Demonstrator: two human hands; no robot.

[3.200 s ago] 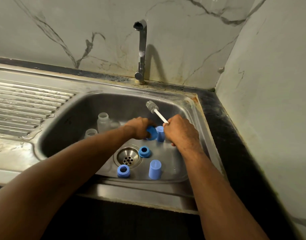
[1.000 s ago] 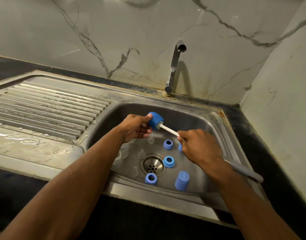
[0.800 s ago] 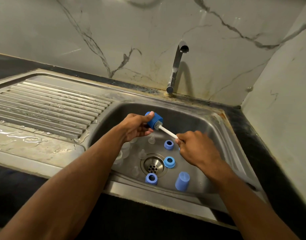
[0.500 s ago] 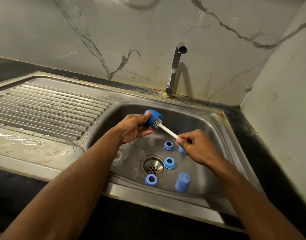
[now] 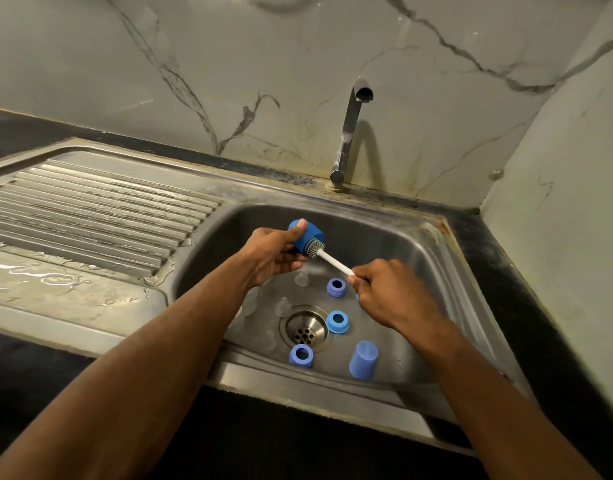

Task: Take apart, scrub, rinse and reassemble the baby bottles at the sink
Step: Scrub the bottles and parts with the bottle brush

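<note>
Marble-look wall panels with dark veins rise behind both hands and turn a corner beyond the right hand (image 5: 391,292), above a black counter that edges a worn steel sink (image 5: 447,271). Straight past the hands stands a chrome tap (image 5: 348,133), its base ringed with rusty grime. Out beyond the left hand (image 5: 273,252) lies the ribbed drainboard (image 5: 90,216), wet, with puddles on its flat near part.

Over the basin, the left hand grips a blue cap (image 5: 306,237), thumb across its top, its mouth facing the right hand. The right hand pinches the white handle of a small brush (image 5: 327,257), whose grey bristles sit at the cap's mouth.

Under the hands, on the basin floor, three blue rings (image 5: 336,287) (image 5: 337,321) (image 5: 301,355) lie around the drain (image 5: 305,332); another blue cap (image 5: 363,359) stands beneath the right wrist. Clear teats (image 5: 300,278) and clear bottles, hard to make out, lie under the left forearm
</note>
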